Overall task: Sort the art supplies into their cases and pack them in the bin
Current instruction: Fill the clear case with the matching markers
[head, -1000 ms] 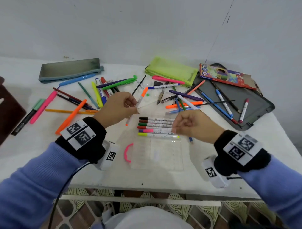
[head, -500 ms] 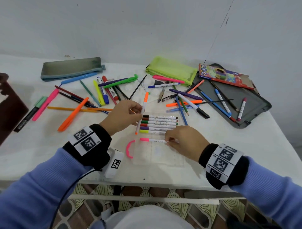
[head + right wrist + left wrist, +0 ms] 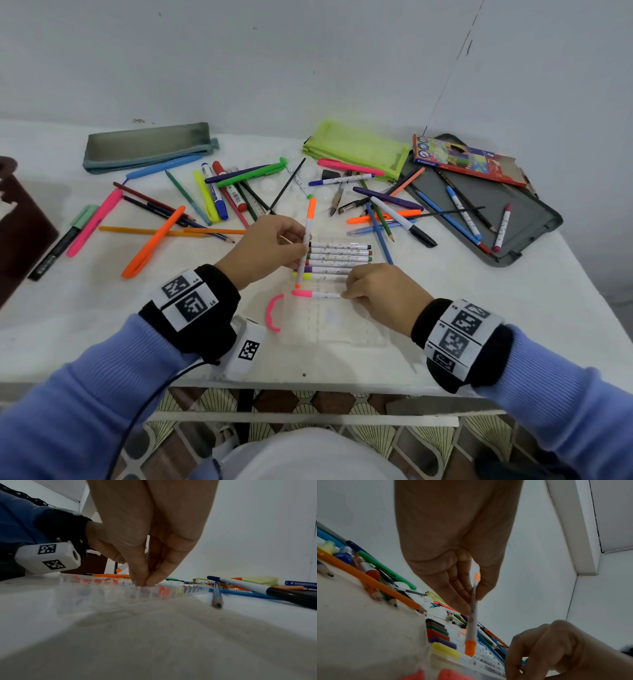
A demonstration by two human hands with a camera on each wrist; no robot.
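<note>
Over clear case (image 3: 346, 329): left hand (image 3: 263, 250) grip pinches orange marker (image 3: 306, 240); right hand (image 3: 380, 294) pinches pink marker (image 3: 313, 294).

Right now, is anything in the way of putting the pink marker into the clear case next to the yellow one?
Yes. The orange marker held by the left hand crosses the row in the case, its tip near the gap beside the yellow marker. The right hand pinches the pink marker just below.
</note>
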